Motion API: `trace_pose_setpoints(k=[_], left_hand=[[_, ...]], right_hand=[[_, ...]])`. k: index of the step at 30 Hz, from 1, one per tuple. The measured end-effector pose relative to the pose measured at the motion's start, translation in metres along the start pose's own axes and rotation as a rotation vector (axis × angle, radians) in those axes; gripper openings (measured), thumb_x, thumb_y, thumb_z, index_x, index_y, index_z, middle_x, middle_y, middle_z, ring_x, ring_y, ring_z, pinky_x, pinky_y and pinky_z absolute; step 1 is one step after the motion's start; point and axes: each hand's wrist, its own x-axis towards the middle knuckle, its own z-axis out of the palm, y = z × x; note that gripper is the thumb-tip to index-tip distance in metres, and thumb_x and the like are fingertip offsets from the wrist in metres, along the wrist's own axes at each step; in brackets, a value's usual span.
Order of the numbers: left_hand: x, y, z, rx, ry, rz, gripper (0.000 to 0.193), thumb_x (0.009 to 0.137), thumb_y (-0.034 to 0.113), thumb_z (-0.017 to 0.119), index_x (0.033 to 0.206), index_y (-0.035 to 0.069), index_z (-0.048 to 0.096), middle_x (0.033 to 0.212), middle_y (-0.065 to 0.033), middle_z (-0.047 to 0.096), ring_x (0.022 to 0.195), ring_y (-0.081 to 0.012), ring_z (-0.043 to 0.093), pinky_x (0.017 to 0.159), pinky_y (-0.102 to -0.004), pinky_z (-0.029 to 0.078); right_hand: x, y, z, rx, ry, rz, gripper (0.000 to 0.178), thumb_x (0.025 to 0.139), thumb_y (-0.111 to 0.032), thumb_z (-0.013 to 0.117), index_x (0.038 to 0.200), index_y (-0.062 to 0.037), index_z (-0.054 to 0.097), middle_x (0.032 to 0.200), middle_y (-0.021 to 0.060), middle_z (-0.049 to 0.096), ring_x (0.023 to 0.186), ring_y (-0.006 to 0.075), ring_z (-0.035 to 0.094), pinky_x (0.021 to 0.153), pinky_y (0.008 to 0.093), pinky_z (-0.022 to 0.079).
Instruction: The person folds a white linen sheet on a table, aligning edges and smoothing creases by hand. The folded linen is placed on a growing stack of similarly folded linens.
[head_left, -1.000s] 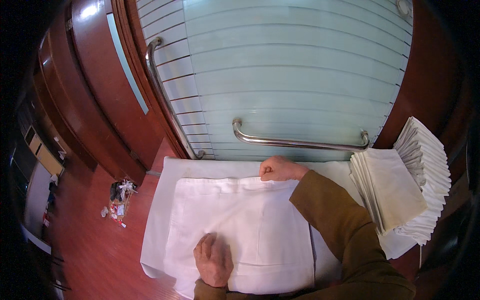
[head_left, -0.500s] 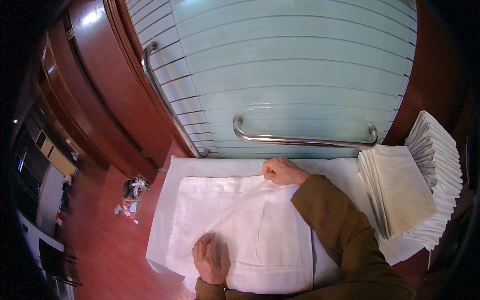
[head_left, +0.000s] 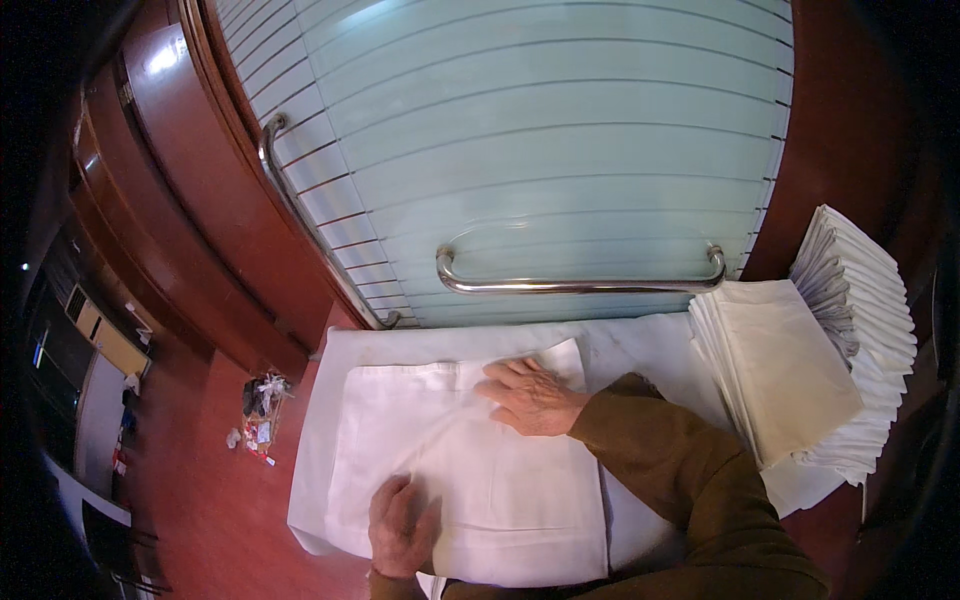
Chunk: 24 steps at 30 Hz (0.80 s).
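A white cloth (head_left: 500, 480), folded into a broad rectangle, lies on the table in front of me. My right hand (head_left: 535, 398) rests palm down on its far part, fingers spread, holding nothing. Just beyond that hand, the cloth's far right corner sticks out in a point. My left hand (head_left: 400, 528) is on the near left part of the cloth, its fingers loosely bent and the thumb apart, with nothing visible in it. Creases and a seam line run across the cloth's top layer.
A white cover drapes the table (head_left: 640, 345). On its right side stand a stack of folded cream cloths (head_left: 790, 365) and a fan of pleated white cloths (head_left: 870, 330). A metal handle (head_left: 580, 286) crosses the glass panel behind. Litter (head_left: 262, 415) lies on the red floor at left.
My right hand has let go of the cloth's far edge and moved nearer and left, flattening onto the cloth. The far right corner now shows. The left hand stays about where it was.
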Motion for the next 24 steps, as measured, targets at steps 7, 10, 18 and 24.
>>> trace_pose_setpoints(k=[7,10,18,24], left_hand=[[0.025,0.065,-0.054,-0.084,-0.153,0.027,0.048,0.08,0.013,0.077,0.124,-0.004,0.064,0.126,-0.0263,0.063,0.125,-0.0419,0.057,0.106,-0.0464,0.045],[0.06,0.063,-0.049,-0.073,-0.155,0.08,0.044,0.086,0.013,0.074,0.123,-0.007,0.062,0.127,-0.0272,0.063,0.123,-0.0418,0.06,0.104,-0.0444,0.046],[0.152,-0.03,0.047,0.034,-0.269,0.219,0.043,0.094,0.029,0.064,0.126,0.001,0.062,0.127,-0.027,0.061,0.114,-0.0448,0.061,0.098,-0.0475,0.05],[0.144,-0.086,0.058,0.423,-0.161,0.218,0.053,0.097,0.039,0.058,0.14,0.009,0.057,0.149,-0.0242,0.046,0.14,-0.0431,0.04,0.117,-0.0531,0.029]], right_hand=[[-0.022,0.002,0.0,0.018,0.018,0.134,0.056,0.088,-0.036,0.07,0.133,-0.0064,0.055,0.138,0.0137,0.049,0.131,0.0302,0.042,0.107,0.0473,0.033],[-0.028,0.001,0.002,-0.044,0.111,0.115,0.059,0.086,-0.038,0.072,0.132,-0.0035,0.055,0.138,0.0125,0.049,0.132,0.0295,0.042,0.108,0.0473,0.032],[-0.037,0.0,0.0,-0.045,0.168,0.124,0.062,0.086,-0.036,0.073,0.133,0.0,0.055,0.144,0.0177,0.048,0.133,0.0337,0.042,0.112,0.0477,0.031],[-0.038,0.0,-0.002,-0.053,0.174,0.138,0.064,0.084,-0.037,0.076,0.132,0.0001,0.057,0.144,0.0173,0.048,0.133,0.033,0.042,0.11,0.0475,0.032]])
